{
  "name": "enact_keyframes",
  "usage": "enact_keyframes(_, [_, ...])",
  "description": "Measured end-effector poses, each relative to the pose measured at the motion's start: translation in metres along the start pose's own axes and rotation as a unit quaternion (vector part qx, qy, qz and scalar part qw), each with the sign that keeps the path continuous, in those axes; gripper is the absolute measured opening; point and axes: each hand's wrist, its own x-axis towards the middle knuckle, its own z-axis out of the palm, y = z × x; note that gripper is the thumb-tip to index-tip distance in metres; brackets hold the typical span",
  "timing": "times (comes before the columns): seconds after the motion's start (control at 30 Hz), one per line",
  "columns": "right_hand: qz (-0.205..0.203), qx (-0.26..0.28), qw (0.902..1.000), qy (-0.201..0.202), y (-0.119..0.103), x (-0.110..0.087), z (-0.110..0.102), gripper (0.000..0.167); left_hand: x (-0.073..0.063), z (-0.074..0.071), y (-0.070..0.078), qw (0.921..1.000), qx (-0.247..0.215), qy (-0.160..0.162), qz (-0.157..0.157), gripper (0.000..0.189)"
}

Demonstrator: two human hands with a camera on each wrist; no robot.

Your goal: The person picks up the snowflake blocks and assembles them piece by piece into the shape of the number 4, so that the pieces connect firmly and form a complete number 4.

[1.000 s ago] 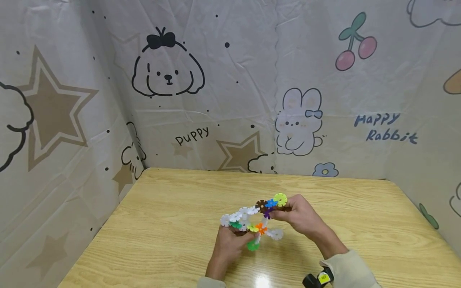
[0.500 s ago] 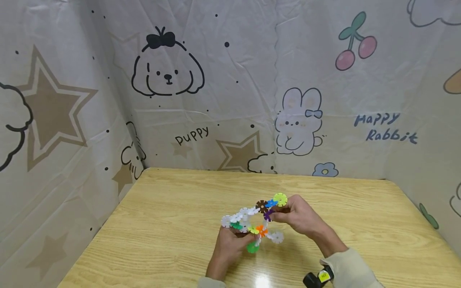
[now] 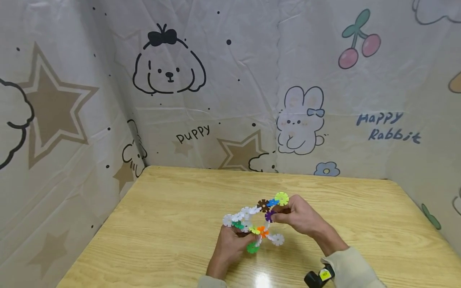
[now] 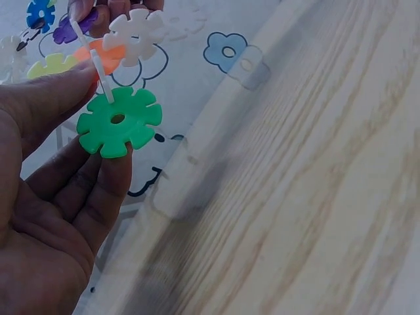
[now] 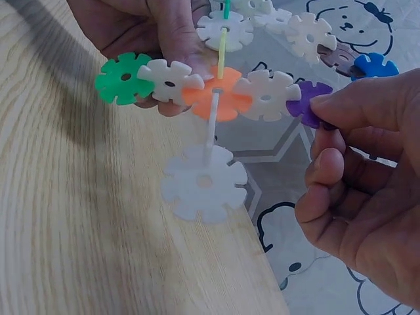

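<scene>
Between both hands hangs a linked chain of notched plastic discs, held above the table. My right hand [image 3: 306,218] pinches the purple disc [image 5: 308,104] between thumb and fingers. Near it are a brown disc [image 3: 263,205], a blue disc [image 3: 273,202] and a yellow-green disc [image 3: 281,199]. My left hand [image 3: 232,244] grips the structure by the orange disc [image 5: 216,95], its thumb against that part. A green disc [image 4: 119,119] sticks out below the left thumb. One white disc [image 5: 205,184] dangles from the orange one, and several white discs [image 3: 246,213] run along the far side.
A wood-grain table [image 3: 173,208] lies under the hands. Patterned cloth walls [image 3: 230,80] rise behind it and at both sides. A black strap device with a yellow label [image 3: 319,277] sits at the right sleeve [image 3: 354,267].
The hands keep the same hold on the disc structure. Its front part, with the orange and dangling white discs, has sunk slightly. The head view has shifted a little.
</scene>
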Motion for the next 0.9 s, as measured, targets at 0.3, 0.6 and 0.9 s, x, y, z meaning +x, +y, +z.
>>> enact_keyframes(0.3, [-0.001,0.018,0.9998,0.008,0.0049,0.0002,0.0031,0.014,0.0004,-0.0015,-0.0001,0.9987,0.049,0.005,-0.014,0.03])
enact_keyframes(0.6, [-0.007,0.009,0.9999,-0.003,0.0061,-0.0006,0.0042,0.028,0.0022,-0.0034,-0.0038,0.9993,0.035,0.0,-0.009,0.031])
enact_keyframes(0.9, [-0.001,0.0,1.0,0.008,0.0059,-0.0033,0.0032,0.011,0.0012,-0.0008,0.0023,0.9999,0.006,-0.001,-0.014,0.034])
